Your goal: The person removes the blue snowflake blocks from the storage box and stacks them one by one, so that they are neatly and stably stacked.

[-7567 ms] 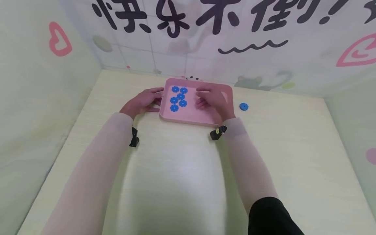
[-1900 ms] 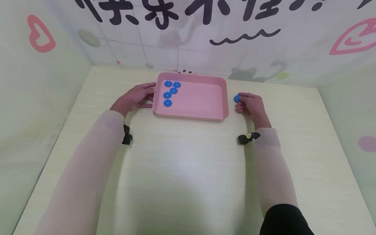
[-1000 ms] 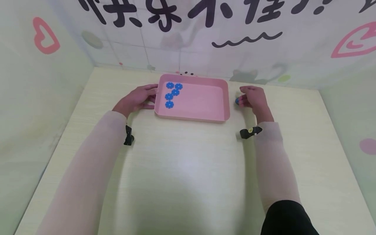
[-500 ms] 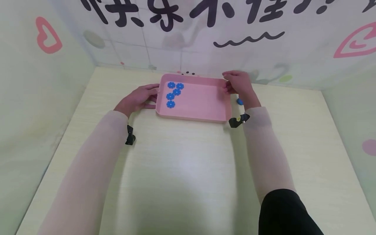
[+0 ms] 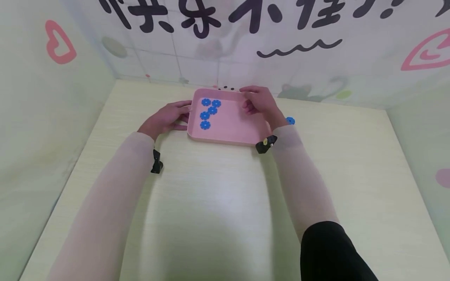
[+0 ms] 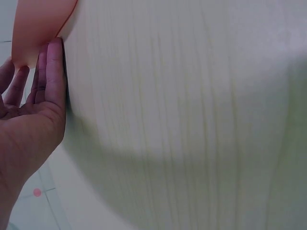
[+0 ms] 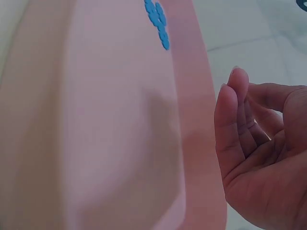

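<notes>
A pink rectangular tray (image 5: 226, 121) sits at the back of the table, with several blue snowflake-shaped plastic discs (image 5: 212, 110) lying flat toward its left side. At the tray's left end is my left hand (image 5: 168, 118), its extended fingers touching the outer wall, as the left wrist view also shows. Over the tray's right part hovers my right hand (image 5: 260, 102), near the back rim, fingers loosely curled. The right wrist view shows nothing between its fingertips (image 7: 226, 98). Another blue disc (image 5: 290, 120) lies on the table right of the tray, partly hidden behind my right wrist.
The pale wooden table (image 5: 211, 195) meets a printed back wall (image 5: 232, 62) just behind the tray. Patterned side panels stand at left and right. A black camera mount (image 5: 266, 144) on my right wrist overhangs the tray's front rim.
My right hand has let go of the blue disc piece right of the tray and moved left over the tray. The tray holds one disc fewer than in the oldest frame. My left hand stays put.
</notes>
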A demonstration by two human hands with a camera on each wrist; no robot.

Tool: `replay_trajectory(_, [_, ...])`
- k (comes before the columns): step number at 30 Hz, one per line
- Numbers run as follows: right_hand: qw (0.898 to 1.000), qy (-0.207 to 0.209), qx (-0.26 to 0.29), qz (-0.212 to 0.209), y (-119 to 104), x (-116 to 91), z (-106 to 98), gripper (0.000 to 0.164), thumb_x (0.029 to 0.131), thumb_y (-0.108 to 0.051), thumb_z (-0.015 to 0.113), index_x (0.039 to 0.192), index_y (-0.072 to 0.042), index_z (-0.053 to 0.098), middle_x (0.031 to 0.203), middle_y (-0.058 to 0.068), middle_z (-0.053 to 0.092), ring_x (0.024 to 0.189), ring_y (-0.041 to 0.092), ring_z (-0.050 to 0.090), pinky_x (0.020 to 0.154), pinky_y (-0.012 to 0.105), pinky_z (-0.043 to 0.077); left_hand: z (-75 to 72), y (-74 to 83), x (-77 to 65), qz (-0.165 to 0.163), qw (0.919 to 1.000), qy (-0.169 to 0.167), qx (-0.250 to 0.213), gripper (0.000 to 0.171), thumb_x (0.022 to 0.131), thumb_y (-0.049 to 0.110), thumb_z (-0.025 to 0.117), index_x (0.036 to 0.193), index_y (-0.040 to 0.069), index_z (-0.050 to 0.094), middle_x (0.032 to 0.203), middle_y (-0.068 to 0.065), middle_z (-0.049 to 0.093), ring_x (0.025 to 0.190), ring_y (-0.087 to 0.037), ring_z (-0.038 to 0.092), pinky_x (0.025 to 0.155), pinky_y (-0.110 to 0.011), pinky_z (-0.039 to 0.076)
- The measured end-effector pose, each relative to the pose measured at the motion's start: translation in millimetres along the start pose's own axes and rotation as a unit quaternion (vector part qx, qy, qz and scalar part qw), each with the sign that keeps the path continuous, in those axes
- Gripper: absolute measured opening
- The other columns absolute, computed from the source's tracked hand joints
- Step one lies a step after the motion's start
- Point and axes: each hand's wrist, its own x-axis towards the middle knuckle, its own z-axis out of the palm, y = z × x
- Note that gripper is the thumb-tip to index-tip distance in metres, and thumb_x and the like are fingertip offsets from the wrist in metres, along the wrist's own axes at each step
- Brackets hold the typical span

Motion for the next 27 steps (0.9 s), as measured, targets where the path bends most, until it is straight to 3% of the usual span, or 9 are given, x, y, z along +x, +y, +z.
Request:
replay_trajectory(5, [0.999, -0.03, -0.014, 0.01, -4, -2, 14, 0.032, 0.099, -0.031, 0.055, 0.13, -0.023, 0.064, 0.086, 0.009, 0.065, 0.068, 0.017, 0.064, 0.07, 0.027, 0.059, 0.1, 3.6, -1.7, -0.001, 1.0, -0.002, -0.004, 0.048, 0.103, 0.036, 0.046, 0.15, 0.034, 0.037, 0.12, -0.01, 0.055, 0.105, -0.023, 0.055, 0.086, -0.033, 0.057])
replay_trajectory(14, [0.995, -0.097, -0.007, -0.018, 11, 12, 44, 0.037, 0.101, -0.027, 0.053, 0.137, -0.024, 0.056, 0.079, 0.013, 0.064, 0.065, 0.022, 0.065, 0.068, 0.032, 0.059, 0.6, -2.1, -3.1, 0.001, 1.0, -0.005, -0.008, 0.048, 0.104, 0.036, 0.045, 0.151, 0.033, 0.036, 0.119, -0.011, 0.055, 0.105, -0.024, 0.055, 0.085, -0.034, 0.057])
replay_trajectory(22, [0.993, -0.103, 0.001, -0.051, 15, 14, 62, 0.041, 0.102, -0.019, 0.049, 0.144, -0.023, 0.05, 0.074, 0.016, 0.064, 0.056, 0.025, 0.066, 0.059, 0.039, 0.06, 1.9, -5.2, -5.6, 0.01, 0.9998, -0.007, -0.016, 0.047, 0.104, 0.033, 0.044, 0.15, 0.03, 0.038, 0.117, -0.013, 0.055, 0.102, -0.025, 0.055, 0.083, -0.035, 0.058])
replay_trajectory(27, [0.993, -0.105, -0.002, -0.059, 13, 13, 65, 0.042, 0.103, -0.019, 0.046, 0.145, -0.024, 0.049, 0.072, 0.015, 0.062, 0.055, 0.024, 0.065, 0.056, 0.036, 0.059, 2.6, -2.7, -8.5, 0.011, 0.9999, -0.003, -0.01, 0.047, 0.104, 0.033, 0.044, 0.15, 0.03, 0.038, 0.12, -0.013, 0.055, 0.106, -0.026, 0.055, 0.085, -0.035, 0.057])
